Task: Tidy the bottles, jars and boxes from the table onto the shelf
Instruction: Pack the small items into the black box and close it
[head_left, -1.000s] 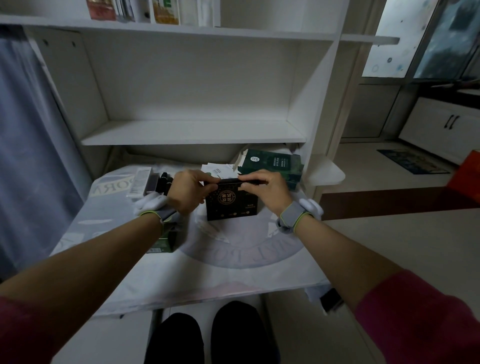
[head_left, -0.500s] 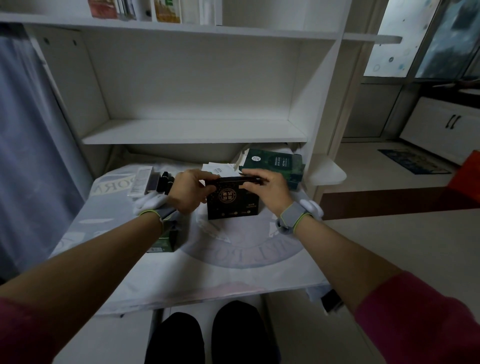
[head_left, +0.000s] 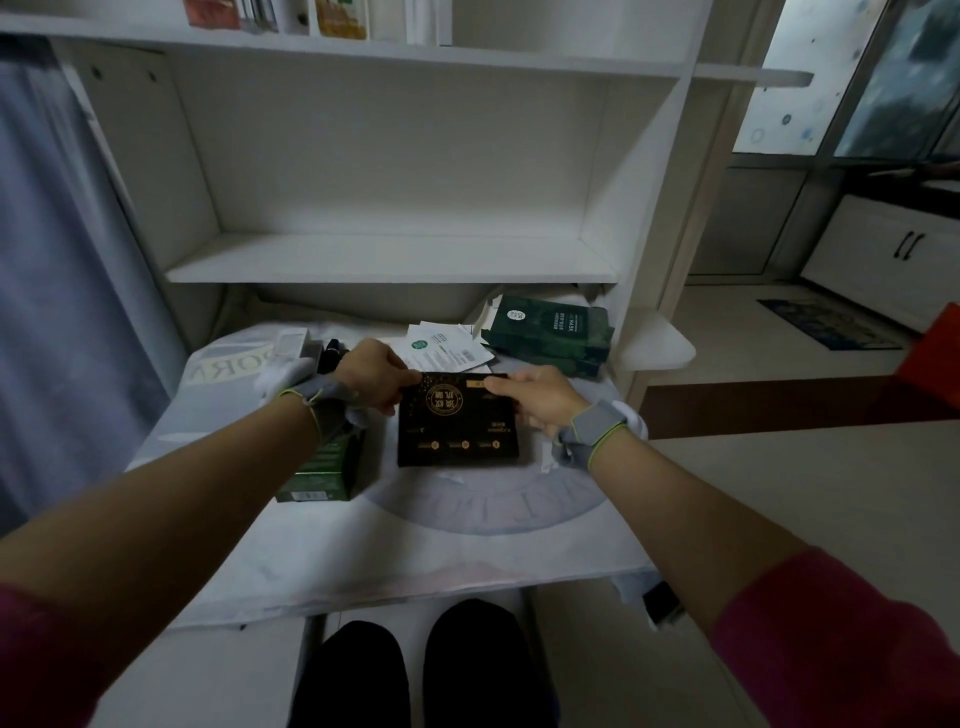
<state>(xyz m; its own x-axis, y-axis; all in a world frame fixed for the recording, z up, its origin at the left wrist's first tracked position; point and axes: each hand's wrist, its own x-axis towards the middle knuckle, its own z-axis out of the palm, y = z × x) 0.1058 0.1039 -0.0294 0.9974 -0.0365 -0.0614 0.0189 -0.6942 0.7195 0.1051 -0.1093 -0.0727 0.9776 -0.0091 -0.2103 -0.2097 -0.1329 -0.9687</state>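
A black box with gold print stands on its lower edge in the middle of the table. My left hand pinches its upper left corner, and my right hand grips its upper right edge. Behind it lie dark green mask boxes and white sachets. A small green box sits under my left wrist. The white shelf board above the table is bare.
At the table's far left are a pale box and a black item. The upper shelf carries books and packets. The shelf's side panel stands to the right, with open floor beyond.
Both hands keep their hold on the black box, which stays in about the same place. The view has shifted slightly.
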